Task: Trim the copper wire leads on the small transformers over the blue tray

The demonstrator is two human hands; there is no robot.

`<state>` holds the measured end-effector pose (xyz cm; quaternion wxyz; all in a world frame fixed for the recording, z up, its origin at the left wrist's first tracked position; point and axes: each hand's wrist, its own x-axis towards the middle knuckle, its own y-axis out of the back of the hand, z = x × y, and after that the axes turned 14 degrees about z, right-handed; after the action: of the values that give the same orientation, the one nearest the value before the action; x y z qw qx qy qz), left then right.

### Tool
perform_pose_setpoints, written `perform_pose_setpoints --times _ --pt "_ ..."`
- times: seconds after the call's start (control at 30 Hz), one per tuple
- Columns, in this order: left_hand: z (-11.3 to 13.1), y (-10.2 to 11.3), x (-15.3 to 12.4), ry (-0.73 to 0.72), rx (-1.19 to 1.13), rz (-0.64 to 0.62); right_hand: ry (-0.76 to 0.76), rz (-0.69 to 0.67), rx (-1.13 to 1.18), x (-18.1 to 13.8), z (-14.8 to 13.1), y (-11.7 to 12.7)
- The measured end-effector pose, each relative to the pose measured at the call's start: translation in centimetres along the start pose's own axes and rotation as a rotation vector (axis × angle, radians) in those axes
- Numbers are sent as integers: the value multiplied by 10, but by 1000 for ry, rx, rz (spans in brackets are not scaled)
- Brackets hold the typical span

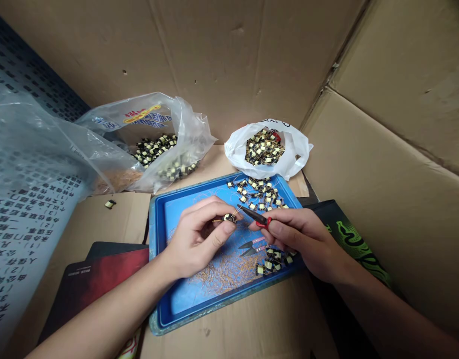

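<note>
My left hand (201,234) pinches a small black-and-yellow coil transformer (229,218) with thin copper wires sticking out. In my right hand (300,234) is a pair of thread snips (254,215) with dark blades and red on the handle; its tips are close to the wires. Both hands are above a blue tray (164,299). Inside the tray, a second pair of snips (251,246) with pink handles lies below my hands. Loose transformers (262,192) with long wires sit at the tray's far right, and several more (276,260) at its near right. Cut copper wire bits (229,274) litter the tray floor.
Behind the tray stand a clear plastic bag (192,124) of transformers and a white bag (236,149) holding more with wires. One transformer (110,204) lies alone at left. Mouse mats (102,279) flank the tray. Cardboard walls (222,60) rise behind and right.
</note>
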<state>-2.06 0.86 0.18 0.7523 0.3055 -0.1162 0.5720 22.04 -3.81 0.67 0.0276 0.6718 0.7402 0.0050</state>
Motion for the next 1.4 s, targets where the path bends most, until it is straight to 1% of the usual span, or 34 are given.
perform_pose_setpoints --times 0.17,0.27,0.37,0.6,0.73,0.8,0.9,1.03,1.13,1.2,1.27,1.37,1.4 --pt "-1 1 0 -12 -76 -34 -2 -18 -4 0 0 -1" --pt "-2 1 0 -48 -120 -28 10 -31 -18 0 0 -2" --pt "-2 0 0 -63 -115 -20 7 -30 -9 0 1 -1" --pt "-2 0 -2 2 -108 -49 6 -7 -18 -1 1 1" --pt "-1 1 -2 22 -151 -49 70 -9 -89 0 1 1" --pt "-1 1 -2 35 -158 -51 146 5 -158 1 1 1" --pt "0 2 -2 47 -148 -53 319 67 -306 1 2 -2" --pt "0 2 -2 54 -97 -47 581 249 -554 -5 3 -7" --pt "0 2 -1 52 -39 -26 706 357 -825 -12 1 -13" --pt "0 3 -1 30 -13 -9 763 390 -958 -14 -1 -17" --pt "1 3 -2 1 7 7 796 401 -1032 -13 1 -19" --pt "4 4 -2 -41 6 4 761 425 -1137 -6 8 -16" --pt "5 4 -2 -53 -5 -4 726 466 -1182 -3 11 -14"
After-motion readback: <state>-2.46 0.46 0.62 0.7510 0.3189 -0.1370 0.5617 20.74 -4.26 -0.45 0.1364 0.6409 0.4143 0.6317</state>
